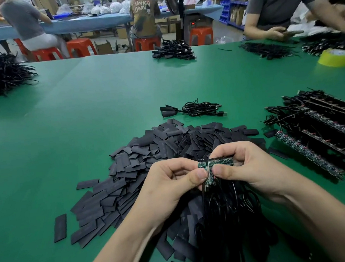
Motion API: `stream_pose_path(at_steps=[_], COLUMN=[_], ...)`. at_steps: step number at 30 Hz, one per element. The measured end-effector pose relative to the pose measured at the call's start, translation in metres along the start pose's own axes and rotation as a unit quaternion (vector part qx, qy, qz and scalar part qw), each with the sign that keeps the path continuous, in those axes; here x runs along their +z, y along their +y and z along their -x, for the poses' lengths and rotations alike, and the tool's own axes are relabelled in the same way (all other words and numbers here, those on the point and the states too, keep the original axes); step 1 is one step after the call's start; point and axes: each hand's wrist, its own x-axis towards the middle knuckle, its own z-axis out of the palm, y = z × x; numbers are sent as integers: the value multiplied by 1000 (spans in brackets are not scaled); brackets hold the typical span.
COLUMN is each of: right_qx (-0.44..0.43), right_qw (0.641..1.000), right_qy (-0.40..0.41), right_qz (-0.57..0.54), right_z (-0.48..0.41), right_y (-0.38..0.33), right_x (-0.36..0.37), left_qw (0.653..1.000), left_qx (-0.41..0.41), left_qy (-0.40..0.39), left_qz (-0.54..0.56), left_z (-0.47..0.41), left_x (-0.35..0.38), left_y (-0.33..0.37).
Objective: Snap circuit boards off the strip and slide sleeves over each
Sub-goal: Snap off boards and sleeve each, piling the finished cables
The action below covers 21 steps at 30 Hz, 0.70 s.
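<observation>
Board strip (221, 161) in left hand (171, 184), right hand (252, 166)

This is a small electronics assembly workshop. A wide green desk (84, 117) is heaped with black sleeves (148, 153), bundled cables (173, 50) and strips of circuit boards (323, 139). Beyond it, workers (144, 13) sit on red stools (80, 47) at a blue desk (76, 24), among cardboard boxes (103, 46) and blue storage bins (225, 13).

sleeves (168, 147) left of strips (320, 131)
</observation>
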Motion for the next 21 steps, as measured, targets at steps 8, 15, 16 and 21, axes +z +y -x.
stream_pose_path(at_steps=[8,15,16,21], right_qx=[71,-41,-72,-65], right_qw=[994,936,932,952], right_qy=[-24,108,92,-19], right_qz=[75,334,344,298], right_z=[14,13,11,3], right_y=[-28,-36,-35,-16], right_x=[-52,-45,-32,23], left_qw=[998,988,986,977], left_qx=[35,77,84,105], left_qy=[57,107,117,148], left_qz=[24,-78,-84,-115], left_z=[0,-2,-2,-4], left_x=[-6,-3,-3,-3], left_y=[-1,1,0,-4])
